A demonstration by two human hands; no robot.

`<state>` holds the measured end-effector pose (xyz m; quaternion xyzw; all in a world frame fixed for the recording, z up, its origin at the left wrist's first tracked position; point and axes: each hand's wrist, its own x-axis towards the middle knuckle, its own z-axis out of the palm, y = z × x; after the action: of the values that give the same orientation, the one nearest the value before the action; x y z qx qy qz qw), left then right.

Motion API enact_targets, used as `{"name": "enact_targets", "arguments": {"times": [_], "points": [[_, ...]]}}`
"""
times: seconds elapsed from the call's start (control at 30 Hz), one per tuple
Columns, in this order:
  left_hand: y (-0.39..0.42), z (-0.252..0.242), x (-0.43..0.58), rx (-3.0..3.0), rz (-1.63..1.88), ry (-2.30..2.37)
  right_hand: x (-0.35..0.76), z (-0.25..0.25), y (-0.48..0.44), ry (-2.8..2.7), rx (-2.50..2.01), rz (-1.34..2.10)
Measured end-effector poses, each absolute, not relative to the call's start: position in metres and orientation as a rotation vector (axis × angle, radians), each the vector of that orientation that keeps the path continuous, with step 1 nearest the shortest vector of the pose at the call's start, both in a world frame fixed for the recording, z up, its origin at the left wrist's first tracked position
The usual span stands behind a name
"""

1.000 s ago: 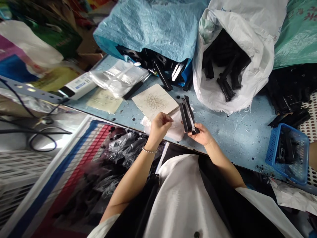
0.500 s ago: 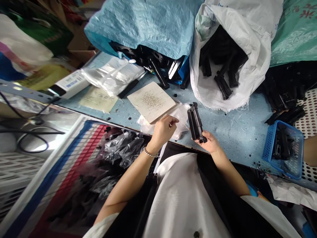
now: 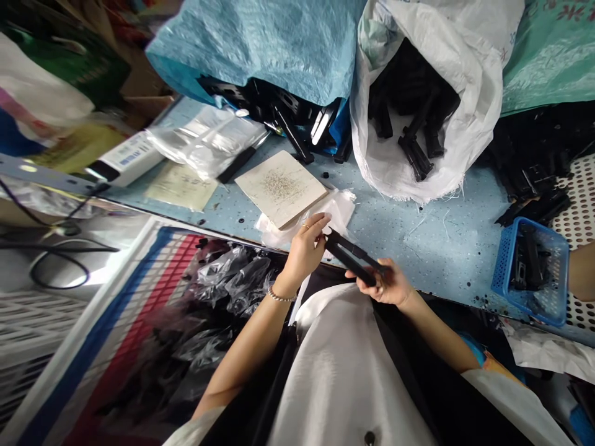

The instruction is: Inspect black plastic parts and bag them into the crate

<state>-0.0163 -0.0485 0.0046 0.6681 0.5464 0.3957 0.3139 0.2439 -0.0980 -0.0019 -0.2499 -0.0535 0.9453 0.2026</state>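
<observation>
My right hand [image 3: 391, 285] grips a black two-railed plastic part [image 3: 351, 257] by its lower right end, holding it aslant over the table's front edge. At the part's upper left end is my left hand [image 3: 307, 246], fingers bent and closed together, wearing a ring and a beaded bracelet. Whatever sits between those fingertips is too small to make out. Just beyond the left hand lies a square pale board [image 3: 281, 207] with a scatter of tiny metallic-looking bits [image 3: 280, 184] on it. A crumpled clear plastic bag [image 3: 341, 207] is partly under the board.
A white woven sack [image 3: 379, 164] of black parts stands at the back, beside a blue bag [image 3: 260, 43] over more parts. To the right are a blue basket [image 3: 504, 272] and another person's arm [image 3: 582, 275]. A crate of plastic-wrapped items [image 3: 218, 279] stands lower left.
The black part has tilted from near upright to pointing left, its far end now at my left hand. My right hand has lowered slightly. The view has shifted a little.
</observation>
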Motion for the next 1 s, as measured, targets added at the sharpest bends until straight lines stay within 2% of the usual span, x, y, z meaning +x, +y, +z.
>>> {"name": "enact_targets", "arguments": {"times": [0.17,0.27,0.4,0.5,0.63,0.7,0.83,0.93,1.0], "points": [[-0.064,0.005,-0.022,2.000,1.052,1.390,0.229,-0.006,-0.081,-0.165,-0.735,2.552],[-0.078,0.006,-0.008,2.136,1.043,1.195,0.223,-0.002,-0.072,-0.236,-0.715,2.527],[-0.093,0.011,0.010,2.152,1.067,0.941,0.216,-0.001,-0.063,-0.197,-0.687,2.253],[-0.096,0.014,0.014,2.122,1.085,0.921,0.212,0.001,-0.064,-0.297,-0.863,2.118],[-0.090,0.012,0.019,2.177,1.035,0.828,0.206,0.014,-0.077,-0.763,-1.240,1.841],[-0.086,0.016,0.023,2.218,1.040,0.861,0.206,0.025,-0.084,-0.999,-1.234,1.804],[-0.091,0.056,-0.002,2.101,1.066,1.093,0.218,0.048,-0.091,-1.233,-0.953,2.033],[-0.119,0.085,-0.068,1.963,0.815,1.328,0.237,0.056,-0.076,-1.392,-0.825,2.152],[-0.146,0.077,-0.125,1.940,0.659,1.454,0.254,0.056,-0.049,-1.465,-0.920,2.015]]}}
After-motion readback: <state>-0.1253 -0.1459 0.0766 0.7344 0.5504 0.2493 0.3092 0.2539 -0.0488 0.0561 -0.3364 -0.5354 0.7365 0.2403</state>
